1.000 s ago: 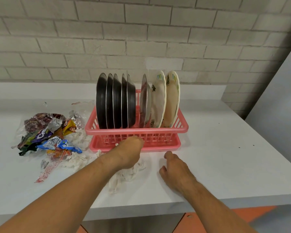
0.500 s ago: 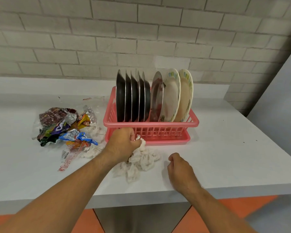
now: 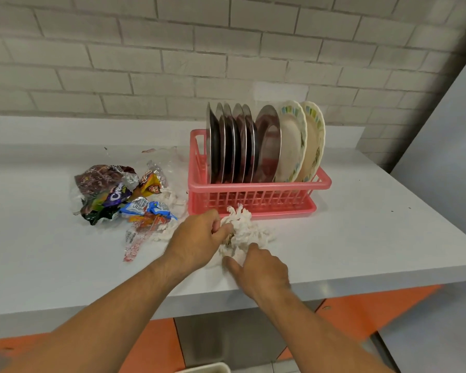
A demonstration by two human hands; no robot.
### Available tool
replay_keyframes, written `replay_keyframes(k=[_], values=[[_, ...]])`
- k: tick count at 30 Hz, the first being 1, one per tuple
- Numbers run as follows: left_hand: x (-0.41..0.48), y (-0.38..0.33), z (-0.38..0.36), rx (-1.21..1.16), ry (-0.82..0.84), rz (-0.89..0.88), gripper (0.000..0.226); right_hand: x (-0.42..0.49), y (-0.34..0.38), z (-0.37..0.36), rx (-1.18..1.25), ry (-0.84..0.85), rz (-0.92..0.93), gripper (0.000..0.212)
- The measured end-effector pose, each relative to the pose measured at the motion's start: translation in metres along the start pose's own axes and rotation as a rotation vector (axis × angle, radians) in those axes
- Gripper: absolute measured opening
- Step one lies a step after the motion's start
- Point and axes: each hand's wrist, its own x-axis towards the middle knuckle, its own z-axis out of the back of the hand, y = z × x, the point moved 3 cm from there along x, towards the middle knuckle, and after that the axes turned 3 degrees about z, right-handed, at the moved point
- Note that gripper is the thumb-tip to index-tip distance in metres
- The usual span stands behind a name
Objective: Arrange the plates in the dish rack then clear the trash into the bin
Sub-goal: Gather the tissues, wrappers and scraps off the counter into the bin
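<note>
**On the white counter, both hands at the crumpled tissue**

Against the front wall of the pink dish rack, seen from the head camera, a wad of crumpled white tissue lies on the white counter. The left hand grips the wad's left side, with the fingers curled into the paper and the thumb closed over it. The right hand touches the wad's near edge, its thumb stretched out to the left along the counter. Its fingertips are hidden under the knuckles, so I cannot tell whether they pinch the paper.

Inside the rack the plates stand on edge in one row. The steel plates are on the left and two cream patterned plates are on the right, leaning to the right.

Left of the rack a heap of snack wrappers rests on the counter in brown, purple, yellow and blue. More shredded tissue lies between this heap and the rack. A clear plastic wrapper with red print lies nearer the counter's front edge.

A pale brick wall rises behind the counter. The rim of a beige container shows at the bottom edge, below the counter. What it is cannot be told.
</note>
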Motion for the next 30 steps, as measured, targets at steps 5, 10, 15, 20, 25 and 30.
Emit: replay_keyframes(k=[5,10,15,20,25,30], values=[[-0.023,0.012,0.001,-0.009,0.063,-0.009,0.055,-0.008,0.000,-0.001,0.034,0.002,0.009,0.040],[-0.058,0.024,-0.012,-0.064,0.102,0.042,0.060,-0.029,-0.017,0.006,0.219,0.060,0.001,0.031],[-0.106,0.026,-0.035,-0.093,0.186,0.054,0.058,-0.059,-0.036,0.009,0.409,0.055,0.105,0.020],[-0.138,0.033,-0.048,0.069,0.257,-0.040,0.055,-0.095,-0.050,-0.016,0.582,0.065,0.116,0.023],[-0.159,0.053,-0.059,0.200,0.371,-0.044,0.054,-0.128,-0.056,-0.061,0.622,0.171,0.082,0.022],[-0.181,0.098,-0.090,0.307,0.494,-0.034,0.047,-0.137,-0.069,-0.120,0.472,0.252,0.019,0.016]])
